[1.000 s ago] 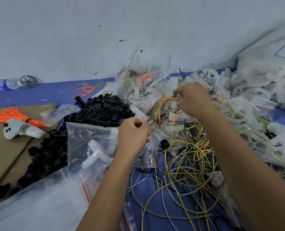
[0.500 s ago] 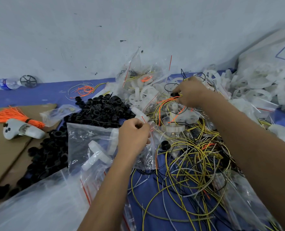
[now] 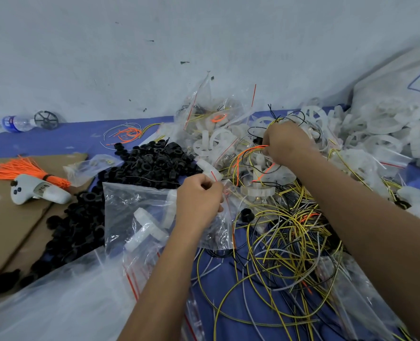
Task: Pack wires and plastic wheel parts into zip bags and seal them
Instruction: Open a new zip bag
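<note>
Left hand: the left hand point(image 3: 199, 200) is seen curled, with the rim of a clear zip bag point(image 3: 142, 212) pinched at the bag's upper right corner.
Right hand: the right hand point(image 3: 286, 142) is curled into the pile farther back and to the right; orange and yellow wires point(image 3: 247, 156) are pinched between its fingers, and thin black wires are looped over its back.
Zip bag: it is spread below and left of the left hand, partly over a heap of black rings point(image 3: 152, 161); white plastic wheel parts point(image 3: 146, 230) are seen inside it.
Loose wires: a tangle of yellow, black and grey wires point(image 3: 285, 244) is spread on the blue cloth point(image 3: 56, 141), under and between the two forearms.
Wheel parts: a mound of white wheel parts point(image 3: 371, 139) is heaped to the right of the right hand, against a large white sack point(image 3: 398, 84).
Packed bags: clear bags point(image 3: 213, 114) holding wheels and wires are piled just behind and left of the right hand.
Near edge: a large sheet of clear plastic point(image 3: 56, 303) is laid at lower left.
Left side: a bundle of orange ties point(image 3: 19, 168) and a white controller point(image 3: 36, 190) are laid on cardboard point(image 3: 7, 230); a water bottle point(image 3: 14, 123) is laid by the wall.
</note>
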